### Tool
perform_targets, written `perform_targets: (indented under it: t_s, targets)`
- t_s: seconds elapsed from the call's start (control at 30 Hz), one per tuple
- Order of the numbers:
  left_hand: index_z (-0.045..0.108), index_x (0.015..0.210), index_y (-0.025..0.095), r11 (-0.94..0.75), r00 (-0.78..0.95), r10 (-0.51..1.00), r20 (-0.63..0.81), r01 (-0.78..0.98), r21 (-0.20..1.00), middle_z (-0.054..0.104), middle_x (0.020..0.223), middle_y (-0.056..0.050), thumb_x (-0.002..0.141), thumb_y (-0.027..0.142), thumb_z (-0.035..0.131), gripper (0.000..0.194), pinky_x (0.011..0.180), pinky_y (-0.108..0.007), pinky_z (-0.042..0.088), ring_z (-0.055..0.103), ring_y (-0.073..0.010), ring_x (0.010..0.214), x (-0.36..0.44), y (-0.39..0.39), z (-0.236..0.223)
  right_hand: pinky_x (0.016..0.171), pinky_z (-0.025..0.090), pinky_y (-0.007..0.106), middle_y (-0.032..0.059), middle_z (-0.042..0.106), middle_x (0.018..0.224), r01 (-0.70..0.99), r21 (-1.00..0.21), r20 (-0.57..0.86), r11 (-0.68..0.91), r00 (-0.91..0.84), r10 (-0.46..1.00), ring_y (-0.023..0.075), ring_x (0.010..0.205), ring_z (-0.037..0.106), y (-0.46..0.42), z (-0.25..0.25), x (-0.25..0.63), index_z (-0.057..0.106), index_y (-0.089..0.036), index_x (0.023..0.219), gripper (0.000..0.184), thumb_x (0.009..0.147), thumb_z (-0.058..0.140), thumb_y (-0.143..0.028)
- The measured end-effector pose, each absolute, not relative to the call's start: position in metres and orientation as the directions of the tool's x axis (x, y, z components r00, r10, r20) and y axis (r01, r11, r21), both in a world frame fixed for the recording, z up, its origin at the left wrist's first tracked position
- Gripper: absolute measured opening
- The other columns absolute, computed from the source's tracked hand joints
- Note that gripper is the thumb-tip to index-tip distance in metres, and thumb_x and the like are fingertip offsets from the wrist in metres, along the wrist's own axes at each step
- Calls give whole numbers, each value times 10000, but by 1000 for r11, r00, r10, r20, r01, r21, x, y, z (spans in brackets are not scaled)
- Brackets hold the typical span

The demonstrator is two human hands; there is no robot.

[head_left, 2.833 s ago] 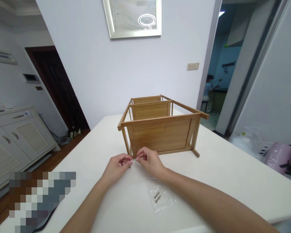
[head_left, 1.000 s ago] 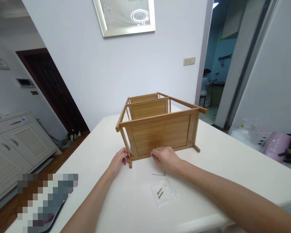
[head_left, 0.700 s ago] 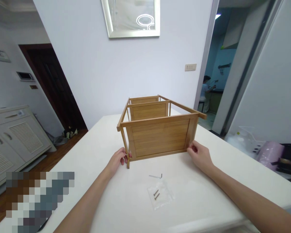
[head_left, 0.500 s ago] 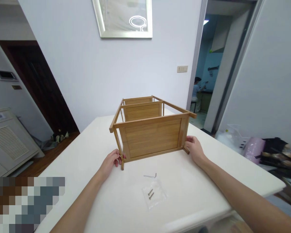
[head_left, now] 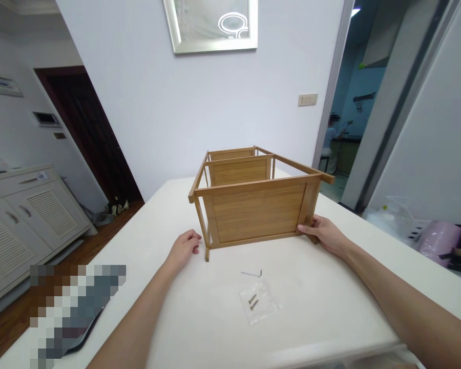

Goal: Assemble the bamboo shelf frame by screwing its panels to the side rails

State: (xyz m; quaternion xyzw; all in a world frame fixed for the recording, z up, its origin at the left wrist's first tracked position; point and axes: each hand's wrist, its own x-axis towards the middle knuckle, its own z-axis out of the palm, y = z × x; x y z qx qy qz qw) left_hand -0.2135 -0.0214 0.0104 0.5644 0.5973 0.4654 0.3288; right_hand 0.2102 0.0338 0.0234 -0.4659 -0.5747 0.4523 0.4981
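Observation:
A brown wooden shelf rack [head_left: 257,210] lies on its side, its end board facing me. My right hand [head_left: 326,237] grips its lower right leg, with the thumb on the front of the board and the fingers behind. My left hand [head_left: 184,249], fingers curled in, is close beside the lower left leg [head_left: 207,253]; whether anything small is in those fingers is hidden. A hex key [head_left: 251,274] lies on the table between my hands. Nearer to me, two screws [head_left: 253,301] are on or in a clear plastic bag [head_left: 267,310].
The white table [head_left: 200,318] has its front edge at the lower right. A blurred-out dark object [head_left: 88,307] is at its left side. A pale wall with a mirror stands behind. Past the doorway on the right sits a person [head_left: 329,141]; a pink roll [head_left: 440,241] lies beyond the table.
My right hand has moved from the lower left corner along the board to the lower right leg. My left hand held the left leg and has drawn slightly off it leftward.

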Motion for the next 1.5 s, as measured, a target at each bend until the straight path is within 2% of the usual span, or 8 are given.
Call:
perform_targets:
  t_s: [0.1, 0.17, 0.33, 0.53, 0.73, 1.13, 1.27, 1.5]
  targets:
    - [503, 536, 204, -75, -165, 970, 180, 502, 862, 571, 628, 3, 620, 229, 524, 90, 588, -274, 339, 469, -163, 614, -221, -23, 11, 564, 475, 307, 75, 678, 743, 9, -988, 154, 156, -96, 983, 201, 650, 616, 32, 25, 210, 656, -178, 823, 388, 546, 798, -410]
    - [550, 534, 207, -85, -147, 968, 204, 571, 816, 543, 586, 7, 613, 212, 533, 81, 600, -282, 316, 461, -180, 639, -224, -25, 11, 564, 471, 300, 62, 668, 739, -2, -987, 160, 161, -109, 981, 193, 647, 607, 31, 26, 210, 647, -174, 843, 396, 542, 792, -387]
    - [617, 580, 212, -113, -89, 971, 222, 650, 751, 585, 649, -7, 623, 222, 545, 85, 648, -300, 338, 497, -203, 692, -225, -28, 13, 462, 372, 236, 1, 628, 705, 226, -950, 193, 214, -112, 975, 117, 534, 504, 30, 22, 209, 622, -159, 921, 492, 517, 805, -373]
    - [681, 615, 224, -175, -15, 967, 254, 683, 709, 638, 737, -35, 611, 253, 602, 85, 743, -335, 382, 541, -243, 788, -225, -26, 7, 528, 391, 252, -21, 586, 634, 379, -897, 242, 229, -14, 970, 131, 575, 508, 34, 20, 205, 581, -168, 747, 407, 500, 803, -405]
    - [690, 625, 231, -199, 16, 961, 276, 732, 652, 645, 757, -35, 660, 273, 609, 97, 753, -338, 384, 546, -238, 795, -229, -24, -1, 511, 347, 244, -40, 556, 603, 356, -909, 220, 220, -40, 975, 106, 531, 455, 33, 21, 204, 544, -176, 709, 440, 499, 805, -461]
    - [668, 665, 223, -283, 128, 947, 295, 768, 574, 628, 760, -19, 687, 225, 593, 78, 715, -313, 410, 571, -201, 757, -218, -38, 5, 517, 327, 240, -55, 519, 592, 329, -915, 230, 234, -53, 972, 100, 535, 431, 29, 24, 202, 531, -180, 701, 416, 506, 798, -434]
    - [692, 691, 213, -207, 69, 966, 250, 786, 582, 655, 779, -24, 699, 266, 595, 111, 726, -308, 442, 603, -198, 768, -217, -39, 7, 508, 317, 239, -59, 501, 577, 339, -912, 225, 232, -60, 972, 96, 520, 417, 30, 23, 203, 524, -183, 709, 427, 509, 796, -445]
    - [715, 704, 210, -225, 135, 971, 196, 789, 572, 687, 841, -29, 752, 288, 541, 196, 740, -280, 464, 629, -178, 790, -213, -41, 13, 517, 327, 242, -48, 517, 603, 338, -912, 223, 232, -66, 973, 104, 536, 432, 30, 22, 204, 550, -178, 760, 373, 533, 769, -377]
